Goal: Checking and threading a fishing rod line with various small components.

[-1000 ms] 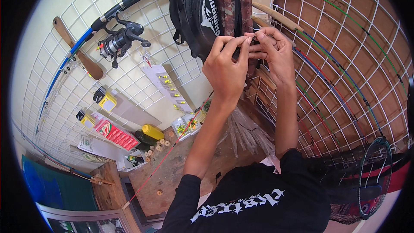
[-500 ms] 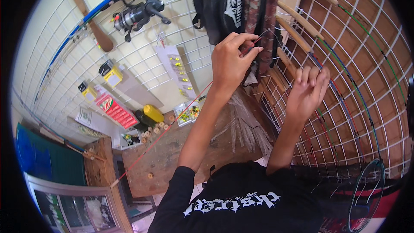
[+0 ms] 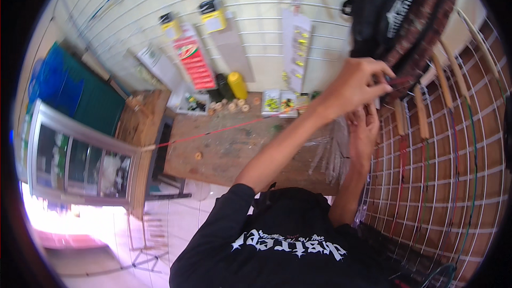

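My left hand (image 3: 362, 82) is raised in front of the hanging bags, thumb and fingers pinched on the tip end of a thin red fishing rod (image 3: 229, 128). The rod slants down to the left behind my forearm, ending in a pale butt (image 3: 148, 148) near the table's left side. Just below the left hand, my right hand (image 3: 365, 128) has its fingers curled up close to the rod tip. Whatever lies between those right fingertips is too small and blurred to make out.
A wooden table (image 3: 240, 152) stands below, with small lure boxes (image 3: 280, 104), several wooden rings (image 3: 233, 106) and a yellow bottle (image 3: 237, 85). A black bag (image 3: 378, 21) hangs ahead. Wooden-handled rods (image 3: 421, 112) line the right grid; a glass cabinet (image 3: 80, 154) is at left.
My view has swung, so the scene sits further right and higher. My right hand has come from well apart to just under the left hand, which keeps its pinch on the rod.
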`<state>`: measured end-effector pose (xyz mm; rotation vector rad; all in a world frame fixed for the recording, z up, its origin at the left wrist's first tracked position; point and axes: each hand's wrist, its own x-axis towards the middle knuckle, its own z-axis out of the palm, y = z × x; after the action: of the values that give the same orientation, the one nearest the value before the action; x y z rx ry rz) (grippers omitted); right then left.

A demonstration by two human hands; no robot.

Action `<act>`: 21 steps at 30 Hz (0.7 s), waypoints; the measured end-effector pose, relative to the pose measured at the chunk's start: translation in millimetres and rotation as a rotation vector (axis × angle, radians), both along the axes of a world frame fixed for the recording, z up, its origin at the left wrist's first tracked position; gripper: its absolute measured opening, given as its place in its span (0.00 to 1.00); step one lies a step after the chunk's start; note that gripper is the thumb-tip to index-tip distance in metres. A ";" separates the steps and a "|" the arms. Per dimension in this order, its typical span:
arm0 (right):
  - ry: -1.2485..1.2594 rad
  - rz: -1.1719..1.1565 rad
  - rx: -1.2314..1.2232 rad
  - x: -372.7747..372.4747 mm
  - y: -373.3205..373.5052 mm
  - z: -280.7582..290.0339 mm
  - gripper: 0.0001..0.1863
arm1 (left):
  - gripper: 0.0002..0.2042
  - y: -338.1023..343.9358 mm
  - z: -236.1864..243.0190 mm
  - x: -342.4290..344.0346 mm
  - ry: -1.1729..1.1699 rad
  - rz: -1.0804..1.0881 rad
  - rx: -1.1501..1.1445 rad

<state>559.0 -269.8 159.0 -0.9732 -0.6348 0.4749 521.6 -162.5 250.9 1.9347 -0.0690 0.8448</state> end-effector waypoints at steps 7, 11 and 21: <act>-0.039 -0.103 -0.056 -2.7 1.4 -13.1 0.10 | 0.17 -20.6 -20.1 -54.3 -0.164 0.307 0.303; 0.255 -0.004 0.145 8.2 -2.5 -8.8 0.12 | 0.10 4.7 -51.2 -142.9 -0.393 1.072 0.166; 0.288 0.022 0.150 17.7 -14.2 -33.7 0.13 | 0.34 99.3 -312.0 -399.4 -0.671 1.398 -1.574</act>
<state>576.7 -284.0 125.3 -0.7390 -0.4145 0.5671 122.2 -63.2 -61.1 -0.0797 1.2586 1.6011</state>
